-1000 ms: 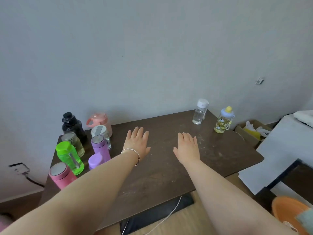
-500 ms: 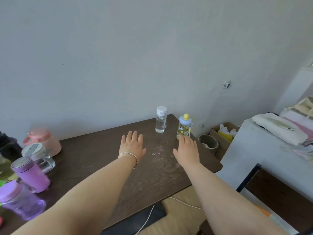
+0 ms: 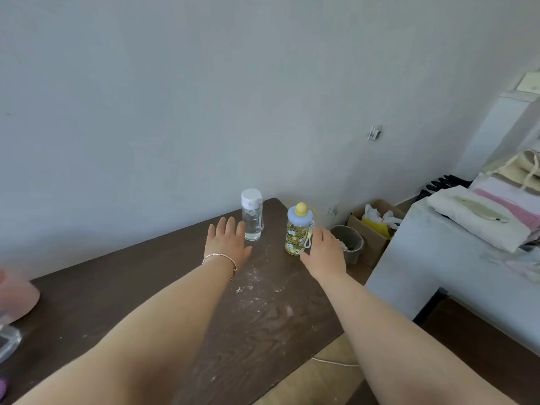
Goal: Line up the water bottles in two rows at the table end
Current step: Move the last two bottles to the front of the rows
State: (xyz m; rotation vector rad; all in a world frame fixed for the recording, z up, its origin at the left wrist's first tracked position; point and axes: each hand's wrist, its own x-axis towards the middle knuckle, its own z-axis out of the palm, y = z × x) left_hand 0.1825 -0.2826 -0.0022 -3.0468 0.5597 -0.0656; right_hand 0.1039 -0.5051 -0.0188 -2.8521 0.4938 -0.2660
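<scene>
Open, empty hands reaching across the table point(image 3: 122, 290): left hand point(image 3: 226, 244) just beside upright clear bottle point(image 3: 251, 214), right hand point(image 3: 324, 252) beside upright cartoon bottle point(image 3: 297, 229).

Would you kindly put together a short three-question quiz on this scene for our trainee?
1. True or false: the left hand is gripping the clear bottle.
2. Which hand is nearest the patterned bottle with the yellow knob: (a) left, (b) right?
3. Fill in: both bottles stand ____ on the table.

Key:
1. False; the hand is open beside it.
2. b.
3. upright.
</scene>
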